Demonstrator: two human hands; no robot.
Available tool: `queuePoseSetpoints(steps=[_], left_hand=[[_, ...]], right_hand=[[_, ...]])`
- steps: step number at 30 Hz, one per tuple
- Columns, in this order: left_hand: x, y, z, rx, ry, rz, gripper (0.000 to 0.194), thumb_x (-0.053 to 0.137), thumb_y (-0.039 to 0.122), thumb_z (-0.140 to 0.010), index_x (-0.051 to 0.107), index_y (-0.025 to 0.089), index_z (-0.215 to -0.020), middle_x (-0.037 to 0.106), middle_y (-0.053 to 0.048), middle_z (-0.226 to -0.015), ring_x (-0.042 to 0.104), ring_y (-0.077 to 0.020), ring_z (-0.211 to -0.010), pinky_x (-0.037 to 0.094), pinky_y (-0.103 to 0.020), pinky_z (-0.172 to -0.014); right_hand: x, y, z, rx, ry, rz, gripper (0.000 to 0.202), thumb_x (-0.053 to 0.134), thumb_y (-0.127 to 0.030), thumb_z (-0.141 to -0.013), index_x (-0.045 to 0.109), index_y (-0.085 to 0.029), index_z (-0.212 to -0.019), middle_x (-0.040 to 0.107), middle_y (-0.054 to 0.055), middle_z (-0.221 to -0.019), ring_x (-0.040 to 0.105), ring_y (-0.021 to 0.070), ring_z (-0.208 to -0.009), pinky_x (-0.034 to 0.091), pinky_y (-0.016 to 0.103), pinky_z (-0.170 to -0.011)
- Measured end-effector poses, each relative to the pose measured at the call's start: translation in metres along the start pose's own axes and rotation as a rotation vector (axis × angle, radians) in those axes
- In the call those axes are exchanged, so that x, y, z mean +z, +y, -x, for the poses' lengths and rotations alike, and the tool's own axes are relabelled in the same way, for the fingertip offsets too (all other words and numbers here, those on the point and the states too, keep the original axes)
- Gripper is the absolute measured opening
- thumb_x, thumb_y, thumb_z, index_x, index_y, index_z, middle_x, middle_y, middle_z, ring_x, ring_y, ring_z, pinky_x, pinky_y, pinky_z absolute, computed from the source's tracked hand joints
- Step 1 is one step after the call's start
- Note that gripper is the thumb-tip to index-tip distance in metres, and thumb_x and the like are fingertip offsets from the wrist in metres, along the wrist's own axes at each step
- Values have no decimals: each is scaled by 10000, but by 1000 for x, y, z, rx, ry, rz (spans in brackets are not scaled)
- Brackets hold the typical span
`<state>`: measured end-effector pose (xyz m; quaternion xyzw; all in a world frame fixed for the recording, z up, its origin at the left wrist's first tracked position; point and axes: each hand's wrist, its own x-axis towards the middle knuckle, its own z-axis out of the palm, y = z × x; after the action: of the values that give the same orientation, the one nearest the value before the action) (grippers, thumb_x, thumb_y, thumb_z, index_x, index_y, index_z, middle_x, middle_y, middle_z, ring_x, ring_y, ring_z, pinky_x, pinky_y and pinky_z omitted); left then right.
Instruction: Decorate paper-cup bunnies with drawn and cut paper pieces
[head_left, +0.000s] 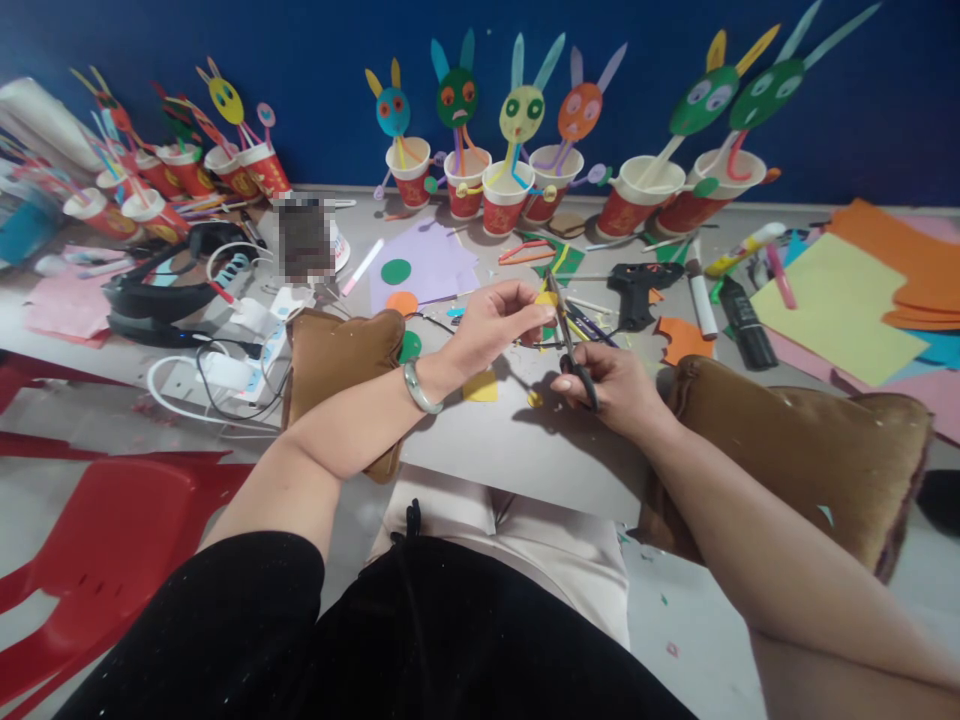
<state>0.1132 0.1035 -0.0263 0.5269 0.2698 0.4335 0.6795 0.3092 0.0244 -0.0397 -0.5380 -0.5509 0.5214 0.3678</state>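
Between the thumb and fingers of my left hand (499, 325) is a small piece of yellow paper (546, 299). My right hand (611, 385) grips a pair of scissors (568, 345) by its dark handles, with the blades pointing up and away from me beside the yellow paper. Whether the blades touch the paper I cannot tell. On the table below lie a yellow paper scrap (480, 387) and a small yellow disc (535, 398). Green and orange paper circles, among them a green circle (396, 272), lie left of my hands.
Red paper cups (506, 215) with paper-faced puppets stand along the blue wall. A black glue gun (634, 290) and a black marker (746, 325) lie to the right, near coloured paper sheets (836, 300). Brown cushions (787, 440) flank my arms. Cables and a power strip (262, 365) are left.
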Motion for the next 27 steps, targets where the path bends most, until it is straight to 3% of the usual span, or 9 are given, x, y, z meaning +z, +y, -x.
queuePoseSetpoints(steps=[5, 18, 27], left_hand=[[1, 4, 2, -14, -19, -13, 490, 985, 488, -807, 588, 208, -745, 649, 48, -658, 604, -78, -593, 527, -258, -625], [1, 1, 0, 12, 15, -2, 591, 1001, 592, -727, 543, 220, -748, 652, 64, -668, 620, -78, -601, 546, -255, -619], [0, 1, 0, -15, 24, -1, 527, 981, 500, -778, 529, 230, -756, 642, 60, -676, 628, -87, -618, 545, -259, -626]], right_hand=[[2, -3, 0, -11, 10, 7, 746, 993, -821, -556, 509, -259, -632, 553, -16, -493, 430, 121, -474, 291, 300, -476], [2, -5, 1, -4, 7, 13, 750, 961, -848, -594, 494, -264, -650, 536, -22, -476, 403, 111, -457, 279, 299, -459], [1, -7, 3, 12, 11, 13, 735, 980, -825, -588, 507, -265, -655, 542, -15, -487, 417, 129, -473, 289, 306, -468]])
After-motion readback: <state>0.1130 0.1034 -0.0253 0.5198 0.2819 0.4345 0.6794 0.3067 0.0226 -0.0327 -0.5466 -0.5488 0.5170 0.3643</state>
